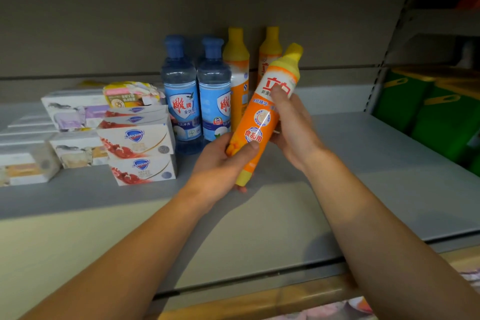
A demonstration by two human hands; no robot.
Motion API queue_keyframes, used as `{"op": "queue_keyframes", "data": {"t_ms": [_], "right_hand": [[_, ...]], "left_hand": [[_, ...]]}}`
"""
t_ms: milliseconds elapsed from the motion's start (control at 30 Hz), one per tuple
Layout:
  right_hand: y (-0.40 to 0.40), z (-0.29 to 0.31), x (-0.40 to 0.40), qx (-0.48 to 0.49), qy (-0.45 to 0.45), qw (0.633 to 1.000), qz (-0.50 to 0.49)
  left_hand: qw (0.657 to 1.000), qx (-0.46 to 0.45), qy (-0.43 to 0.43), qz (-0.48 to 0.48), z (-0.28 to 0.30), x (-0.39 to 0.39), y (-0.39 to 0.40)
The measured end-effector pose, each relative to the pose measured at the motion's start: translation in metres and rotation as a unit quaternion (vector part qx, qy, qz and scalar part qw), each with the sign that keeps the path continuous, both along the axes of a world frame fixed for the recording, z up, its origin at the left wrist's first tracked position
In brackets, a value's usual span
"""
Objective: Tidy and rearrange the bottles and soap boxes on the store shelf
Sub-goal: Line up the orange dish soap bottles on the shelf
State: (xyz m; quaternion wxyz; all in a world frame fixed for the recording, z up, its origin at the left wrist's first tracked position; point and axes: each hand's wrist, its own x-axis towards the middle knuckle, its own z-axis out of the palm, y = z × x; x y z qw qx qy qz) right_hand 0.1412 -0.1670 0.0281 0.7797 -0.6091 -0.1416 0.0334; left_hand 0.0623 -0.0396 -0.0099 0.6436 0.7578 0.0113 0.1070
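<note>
An orange bottle with a yellow cap [262, 117] is held tilted above the grey shelf [363, 163], cap up and to the right. My left hand [220, 163] grips its lower end. My right hand [291, 125] grips its upper half, thumb across the label. Behind it two more orange bottles [237, 73] stand upright against the back wall, next to two blue bottles [179, 96]. White soap boxes [137, 143] are stacked to the left of the blue bottles.
More soap boxes [75, 112] and a small yellow-pink pack [130, 93] lie further left. Green packages [441, 117] fill the neighbouring bay on the right, past a slotted upright [376, 86]. The shelf's front edge [259, 278] runs below my forearms.
</note>
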Motion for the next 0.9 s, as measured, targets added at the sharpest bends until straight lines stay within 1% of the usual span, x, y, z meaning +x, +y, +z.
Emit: {"op": "queue_keyframes", "data": {"t_ms": [67, 100, 167, 233, 333, 400, 467, 567, 667, 833, 900], "right_hand": [[0.004, -0.005, -0.002, -0.065, -0.03, 0.997, -0.001], [0.005, -0.007, -0.001, -0.08, -0.039, 0.996, -0.01], [0.005, -0.007, 0.0, -0.08, -0.049, 0.995, -0.032], [0.001, -0.005, 0.004, -0.081, -0.067, 0.993, -0.058], [-0.012, 0.001, 0.011, -0.107, -0.126, 0.979, -0.122], [-0.025, 0.005, 0.016, -0.138, -0.169, 0.963, -0.158], [-0.035, 0.005, 0.02, -0.174, -0.194, 0.949, -0.177], [-0.039, 0.0, 0.026, -0.208, -0.2, 0.942, -0.172], [-0.035, -0.007, 0.03, -0.215, -0.193, 0.944, -0.159], [-0.032, -0.013, 0.035, -0.206, -0.165, 0.955, -0.136], [-0.03, -0.017, 0.034, -0.212, -0.155, 0.957, -0.123]], "left_hand": [[0.999, 0.031, -0.023, 0.022, -0.001, 0.002, 0.0], [0.998, 0.045, -0.03, 0.025, -0.003, 0.004, -0.001], [0.995, 0.088, -0.033, 0.022, -0.005, 0.007, 0.0], [0.988, 0.149, -0.039, 0.02, -0.005, 0.008, 0.0], [0.979, 0.189, -0.053, 0.05, -0.007, 0.013, 0.008], [0.965, 0.248, -0.037, 0.074, -0.009, 0.016, 0.016], [0.943, 0.322, -0.005, 0.084, -0.012, 0.018, 0.022], [0.912, 0.403, 0.016, 0.071, -0.015, 0.023, 0.02], [0.885, 0.463, 0.034, 0.04, -0.02, 0.026, 0.015], [0.84, 0.541, 0.052, 0.015, -0.033, 0.029, 0.013], [0.831, 0.555, 0.041, 0.009, -0.036, 0.029, 0.014]]}}
